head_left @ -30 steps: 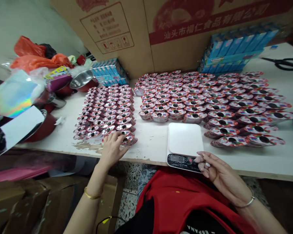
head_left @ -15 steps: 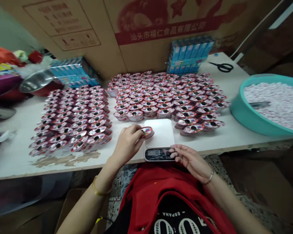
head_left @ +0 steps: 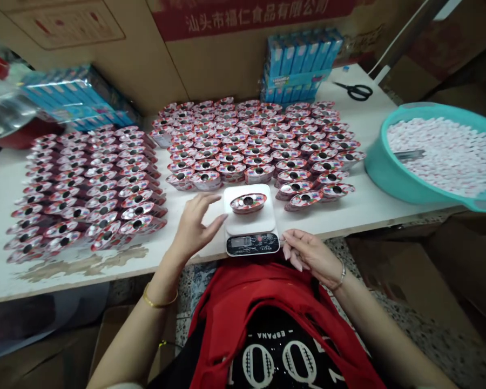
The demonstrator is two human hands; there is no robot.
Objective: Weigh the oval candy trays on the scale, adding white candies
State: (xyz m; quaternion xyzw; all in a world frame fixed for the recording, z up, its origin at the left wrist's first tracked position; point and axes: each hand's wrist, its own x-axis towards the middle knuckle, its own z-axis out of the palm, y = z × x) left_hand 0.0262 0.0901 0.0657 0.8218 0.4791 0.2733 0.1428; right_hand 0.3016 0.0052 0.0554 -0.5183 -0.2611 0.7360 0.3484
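A small red-and-white packet (head_left: 248, 202), pointed at both ends and with a dark round hole in its top, stands on the white plate of a kitchen scale (head_left: 235, 222). My left hand (head_left: 195, 222) is just left of the packet, thumb and fingers apart and nothing between them. At the right end of the scale's black control panel, my right hand (head_left: 308, 254) has its fingers curled together. Whether something small is in those fingertips I cannot make out. Rows of similar packets (head_left: 230, 156) stand behind the scale, and another block of packets (head_left: 99, 183) is on the left.
At the right, a turquoise basin (head_left: 413, 186) holds many small white pieces and a metal tool (head_left: 409, 155). Black-handled scissors (head_left: 358, 92) lie at the back. Wrapped blue boxes (head_left: 302, 65) stand against a large carton (head_left: 227, 59); more blue boxes (head_left: 76, 100) and a metal bowl (head_left: 8, 111) are left.
My left hand has let go of the packet on the scale and drawn back left with its fingers opened. My right hand stays by the scale's right end. The view has shifted.
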